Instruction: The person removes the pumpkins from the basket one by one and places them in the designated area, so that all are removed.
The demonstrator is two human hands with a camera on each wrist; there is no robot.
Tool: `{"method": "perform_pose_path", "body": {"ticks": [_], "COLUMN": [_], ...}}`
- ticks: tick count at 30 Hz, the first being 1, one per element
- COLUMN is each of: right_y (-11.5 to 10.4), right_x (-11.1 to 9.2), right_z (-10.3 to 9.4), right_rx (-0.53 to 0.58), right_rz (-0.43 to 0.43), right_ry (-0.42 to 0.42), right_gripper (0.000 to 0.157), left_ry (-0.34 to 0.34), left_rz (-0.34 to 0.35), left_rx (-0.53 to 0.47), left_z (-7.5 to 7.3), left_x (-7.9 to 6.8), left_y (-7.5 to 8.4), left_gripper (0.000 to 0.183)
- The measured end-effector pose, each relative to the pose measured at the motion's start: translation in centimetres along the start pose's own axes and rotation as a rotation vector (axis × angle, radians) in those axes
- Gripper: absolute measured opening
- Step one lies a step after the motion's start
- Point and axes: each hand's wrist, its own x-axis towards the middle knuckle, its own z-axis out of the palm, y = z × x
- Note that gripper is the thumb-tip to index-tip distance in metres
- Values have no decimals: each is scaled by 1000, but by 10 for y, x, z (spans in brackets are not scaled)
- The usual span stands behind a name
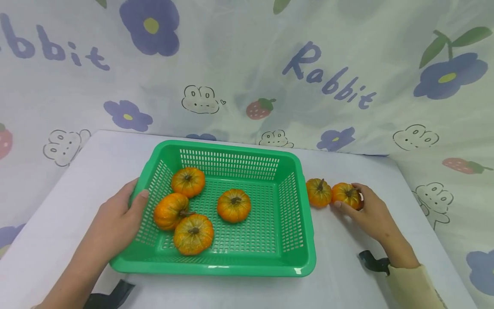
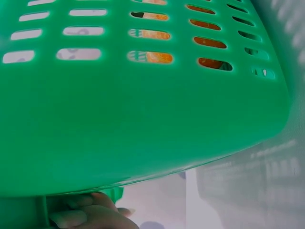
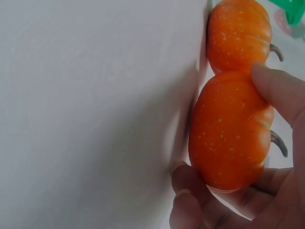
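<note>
A green plastic basket (image 1: 247, 251) stands on the white table, with several small orange pumpkins (image 1: 233, 206) in its left half and middle. My left hand (image 1: 120, 214) grips the basket's left rim, thumb on top and fingers beneath; its fingertips show under the rim in the left wrist view. Right of the basket, two more pumpkins lie side by side on the table. My right hand (image 1: 370, 210) holds the outer pumpkin (image 3: 231, 131) between thumb and fingers. The inner pumpkin (image 1: 318, 192) touches it and sits close to the basket's right wall.
A white cloth covers the table (image 1: 339, 274). Behind and at the sides hangs a curtain (image 1: 231, 51) printed with flowers, rabbits and strawberries. Black straps (image 1: 373, 262) show at both wrists.
</note>
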Motion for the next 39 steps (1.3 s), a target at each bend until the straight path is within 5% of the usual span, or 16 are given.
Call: {"method": "perform_pose_path", "body": {"ticks": [16, 26, 32, 39], "right_y": [3, -1, -24, -69], "right_x": [5, -13, -24, -41], "right_z": [2, -16, -38, -42], "right_rx": [29, -44, -87, -38], "right_rz": [25, -6, -63, -247], "right_ry": [-89, 16, 91, 171], "right_gripper": [116, 118, 118, 101], "left_ry": [2, -3, 6, 0], "left_rz": [5, 1, -6, 3], "left_rx": [-4, 1, 26, -21], "left_z": [0, 0, -3, -1], "left_x": [0, 0, -1, -2], "left_y": [1, 2, -1, 0], "left_gripper": [64, 64, 63, 64]}}
